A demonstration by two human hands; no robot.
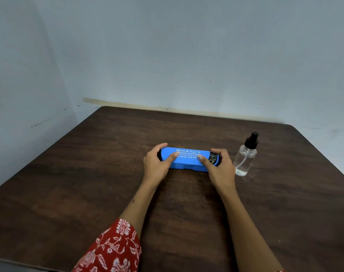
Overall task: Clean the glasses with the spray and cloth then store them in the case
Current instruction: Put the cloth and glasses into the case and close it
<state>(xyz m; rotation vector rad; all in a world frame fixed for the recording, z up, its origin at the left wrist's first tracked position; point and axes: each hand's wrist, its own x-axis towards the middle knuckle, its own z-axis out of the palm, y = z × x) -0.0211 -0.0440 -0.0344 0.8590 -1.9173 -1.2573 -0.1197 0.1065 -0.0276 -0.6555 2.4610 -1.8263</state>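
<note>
A closed blue case (187, 159) is shown lying flat on the table (88, 183), gripped at its ends between the left hand (157, 163) and right hand (219, 165), thumbs laid on the lid, apparently steadied for opening. The spray bottle (245, 158) stands just beyond the right hand. Glasses and cloth are not visible.

There is a single view, taken from the person's head and looking forward and down across a dark wooden table (88, 173) toward a pale blue wall (186, 55) at its far edge. The wide lens bends the table's edges and takes in both forearms from the bottom of the picture. The left hand (157, 163) and right hand (220, 167) sit near the middle, at arm's length from the camera. No second view shares the scene.
</note>
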